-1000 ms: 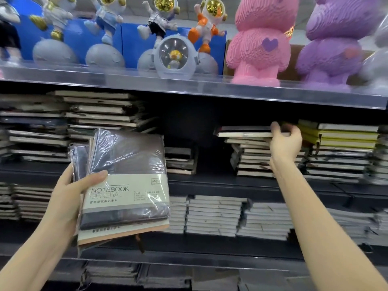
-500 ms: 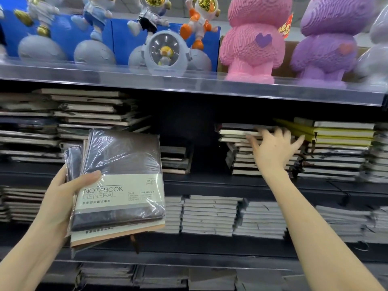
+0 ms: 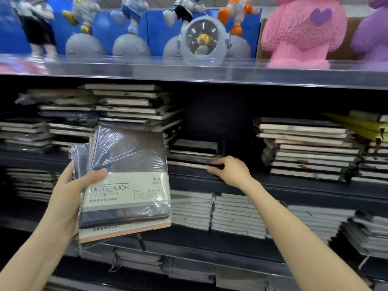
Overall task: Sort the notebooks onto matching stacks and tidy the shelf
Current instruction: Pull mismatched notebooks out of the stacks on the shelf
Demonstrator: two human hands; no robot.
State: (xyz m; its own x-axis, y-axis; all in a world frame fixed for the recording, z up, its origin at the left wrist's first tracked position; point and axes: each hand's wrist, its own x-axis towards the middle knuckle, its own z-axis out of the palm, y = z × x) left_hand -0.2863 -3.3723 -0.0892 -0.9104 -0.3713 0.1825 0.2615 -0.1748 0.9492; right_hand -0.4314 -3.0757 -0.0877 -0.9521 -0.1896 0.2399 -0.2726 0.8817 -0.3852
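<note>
My left hand (image 3: pixel 69 194) grips a bundle of shrink-wrapped notebooks (image 3: pixel 128 177); the top one is brown with a cream band reading NOTEBOOK GENERAL. My right hand (image 3: pixel 230 172) reaches to the middle shelf and pinches the front edge of the bottom notebook in a short stack (image 3: pixel 194 153), thumb below and fingers curled on top. To the right stands a taller stack of dark notebooks (image 3: pixel 304 148), then one with yellow covers on top (image 3: pixel 361 127). Taller uneven stacks (image 3: pixel 128 106) fill the shelf's left side.
The dark shelf edge (image 3: pixel 294 187) runs under my right hand. A gap of bare shelf lies between the short stack and the taller one. Lower shelves hold rows of pale notebooks (image 3: pixel 235 215). Above, astronaut figures (image 3: pixel 201 38) and a pink brick bear (image 3: pixel 302 32) stand.
My right hand left the top of the taller right stack, came down and leftward, and now pinches the bottom book of the short middle stack. The view shifted left. My left hand still holds its bundle.
</note>
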